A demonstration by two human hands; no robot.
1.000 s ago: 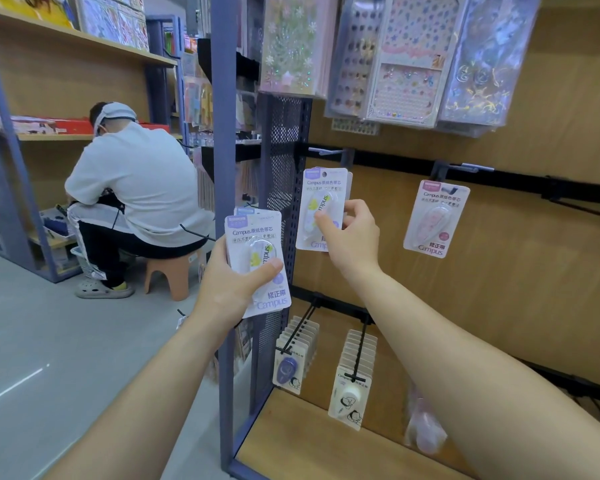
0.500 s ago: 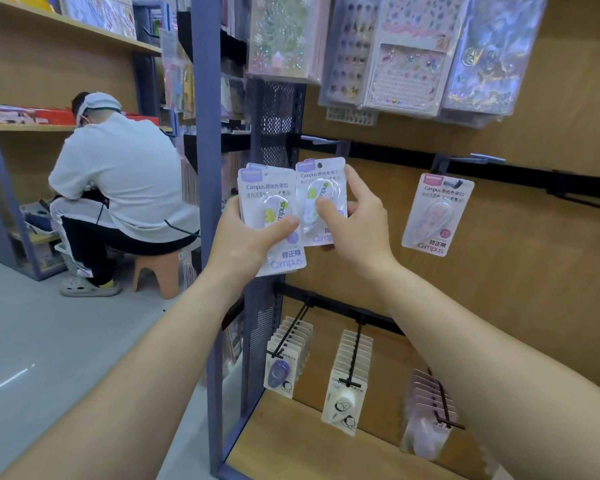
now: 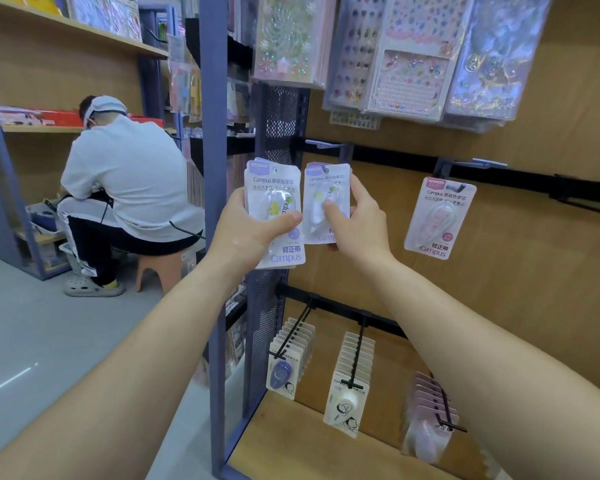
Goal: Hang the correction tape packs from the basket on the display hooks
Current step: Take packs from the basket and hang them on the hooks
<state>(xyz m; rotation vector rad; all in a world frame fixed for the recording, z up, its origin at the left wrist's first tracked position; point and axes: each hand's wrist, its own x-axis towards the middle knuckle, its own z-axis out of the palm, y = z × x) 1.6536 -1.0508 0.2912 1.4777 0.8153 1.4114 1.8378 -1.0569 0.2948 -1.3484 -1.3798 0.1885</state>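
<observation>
Fingers (image 3: 235, 201) and thumb of the left hand (image 3: 246, 233) curl round a small stack of correction tape packs (image 3: 274, 183), held upright in front of the rack's perforated post (image 3: 278, 109). Just beside it the right hand (image 3: 357, 226) pinches a single pack (image 3: 326, 181) — thumb on the blister, fingers behind its right edge — with its top a little below the leftmost hook (image 3: 323, 144) on the black rail (image 3: 534, 178), not on it. A pink pack (image 3: 439, 218) hangs from the next hook (image 3: 482, 163), well apart to the right.

Left pack (image 3: 272, 188) and right pack (image 3: 326, 183) upright, side by side (pink pack (image 3: 439, 216) hangs apart).
</observation>
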